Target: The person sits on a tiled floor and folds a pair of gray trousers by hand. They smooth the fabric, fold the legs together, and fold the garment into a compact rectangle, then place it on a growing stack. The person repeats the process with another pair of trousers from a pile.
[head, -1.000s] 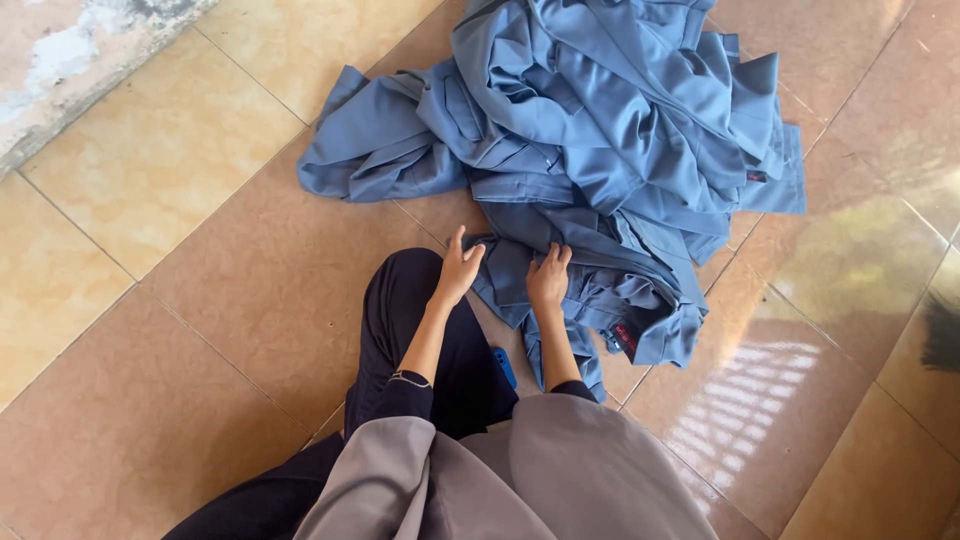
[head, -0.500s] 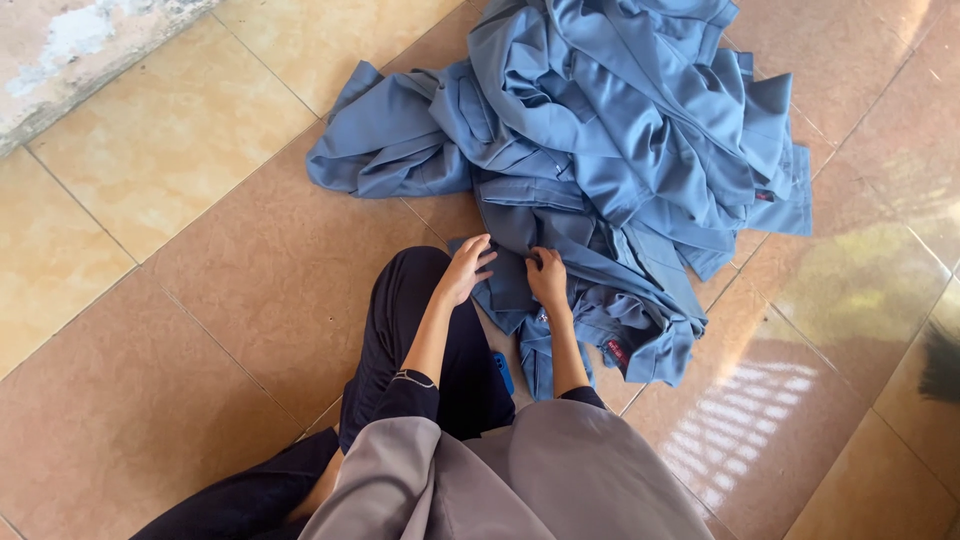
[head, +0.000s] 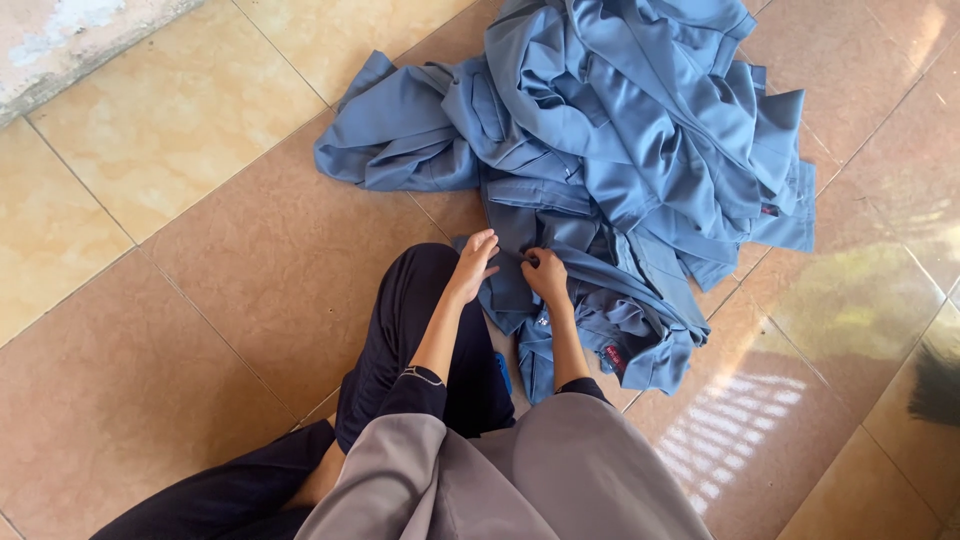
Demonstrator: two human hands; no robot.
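Hands met at the near edge of a heap of blue clothes [head: 620, 150] on a tiled floor [head: 200, 300], seen from above by the person kneeling there. The left hand [head: 473, 262] lay mostly flat, fingers [head: 485, 243] stretched forward and loosely spread, resting on the edge of a blue garment [head: 590, 320] where it met a raised knee in dark trousers [head: 410, 330]. The right hand [head: 546, 272], just beside the left, was curled, its fingers pinching a fold of the same garment. That garment trailed back from the hands toward the person's lap and spread to the right of the right hand. The rest of the heap rose beyond both hands, rumpled and layered, with one sleeve-like part stretched far to the left of the left hand. Loose grey cloth [head: 520, 480] covered the person's chest, below both forearms. Sunlight striped the tiles to the right of the right hand.
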